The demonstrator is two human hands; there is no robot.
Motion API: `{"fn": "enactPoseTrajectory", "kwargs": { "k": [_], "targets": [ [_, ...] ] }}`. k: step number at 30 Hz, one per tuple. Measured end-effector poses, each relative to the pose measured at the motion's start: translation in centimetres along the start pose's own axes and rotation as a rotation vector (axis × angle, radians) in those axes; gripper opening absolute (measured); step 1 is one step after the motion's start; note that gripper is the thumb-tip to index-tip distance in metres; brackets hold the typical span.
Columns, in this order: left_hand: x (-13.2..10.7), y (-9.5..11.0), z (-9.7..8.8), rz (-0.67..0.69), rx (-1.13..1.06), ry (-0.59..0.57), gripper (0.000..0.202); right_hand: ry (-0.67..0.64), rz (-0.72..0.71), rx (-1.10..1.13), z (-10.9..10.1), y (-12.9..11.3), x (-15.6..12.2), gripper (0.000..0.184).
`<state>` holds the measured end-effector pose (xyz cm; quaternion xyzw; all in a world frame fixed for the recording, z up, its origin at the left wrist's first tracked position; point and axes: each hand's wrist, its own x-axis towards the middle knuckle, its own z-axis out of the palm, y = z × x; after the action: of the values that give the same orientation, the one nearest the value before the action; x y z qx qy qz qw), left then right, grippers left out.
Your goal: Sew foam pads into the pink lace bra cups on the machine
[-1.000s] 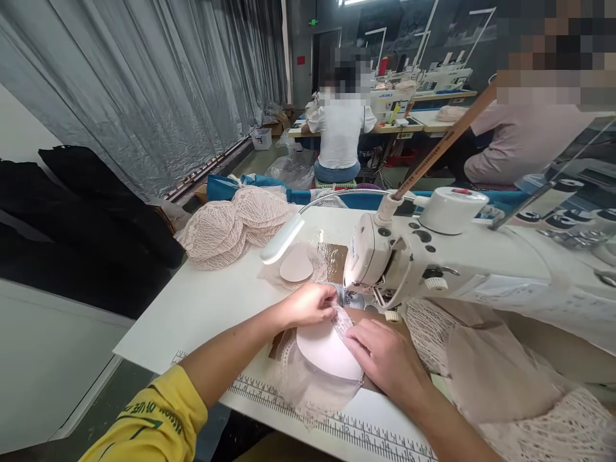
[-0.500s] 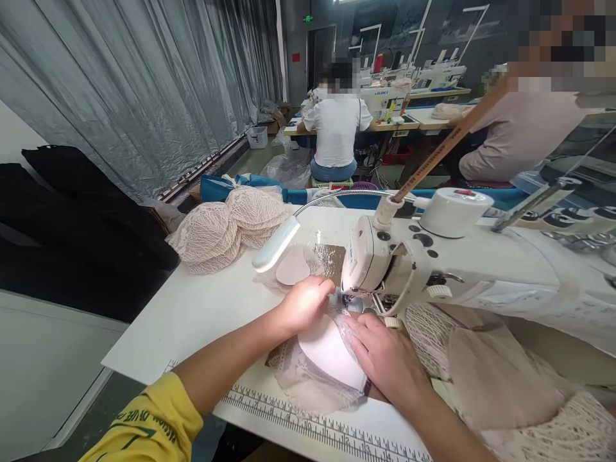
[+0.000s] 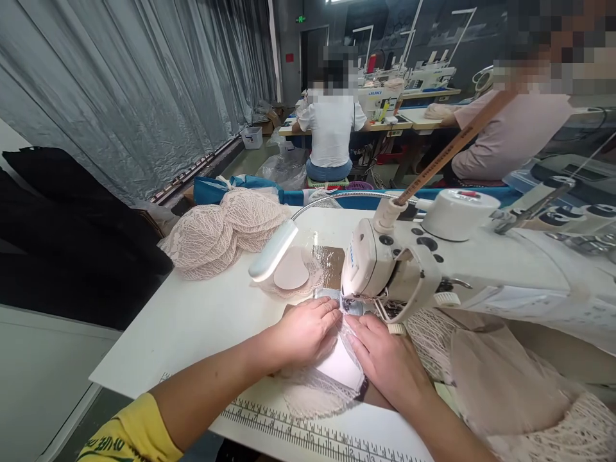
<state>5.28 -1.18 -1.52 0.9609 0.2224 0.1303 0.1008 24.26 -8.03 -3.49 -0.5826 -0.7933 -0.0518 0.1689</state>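
And here it is, right at the front of the sewing machine [image 3: 368, 263]: the pale cup [image 3: 339, 362] lies on the table [image 3: 139, 337] between two bare hands, just on the wearer's side of the presser foot [image 3: 346, 307]. Look at the line of it! The visible part stretches from the needle area back towards the person, its lace-trimmed right edge slanting down and to the right. Sheer fabric [image 3: 315, 394] spreads below, out over the printed ruler [image 3: 289, 428].

Now the hands. The left hand [image 3: 308, 330] comes across from the left, fingers together, draped over the cup's upper left side. The right hand [image 3: 385, 350] lies alongside the right edge, fingers stretched forward onto the trim. Which is nearer the foot? It's close: the left fingertips reach a shade farther forward, the right ones are just behind. Both touch the work; whether either thumb pinches underneath, I can't tell from here. Past the left hand, beneath the lamp [image 3: 273, 251], sits a second cup [image 3: 291, 276].
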Motion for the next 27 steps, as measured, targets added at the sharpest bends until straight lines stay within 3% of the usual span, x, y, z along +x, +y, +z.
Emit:
{"fn": "enactPoseTrajectory", "kwargs": {
  "k": [9,13,20,27],
  "targets": [
    [0.9,-2.3,-0.4,0.083,-0.060,-0.088,0.050,-0.042,0.082,-0.042,0.4,-0.1,0.0,0.037],
    [1.2,-3.2,-1.2,0.140,-0.026,-0.108,0.045,0.009,0.062,0.005,0.3,0.1,0.0,0.040],
    [0.5,-1.7,-2.0,0.164,0.110,-0.064,0.030,0.090,0.084,0.123,0.3,0.7,-0.2,0.040],
    [0.1,-1.1,-0.6,0.180,0.048,-0.026,0.025,-0.002,0.069,0.172,0.4,0.7,-0.7,0.040]
  ]
}}
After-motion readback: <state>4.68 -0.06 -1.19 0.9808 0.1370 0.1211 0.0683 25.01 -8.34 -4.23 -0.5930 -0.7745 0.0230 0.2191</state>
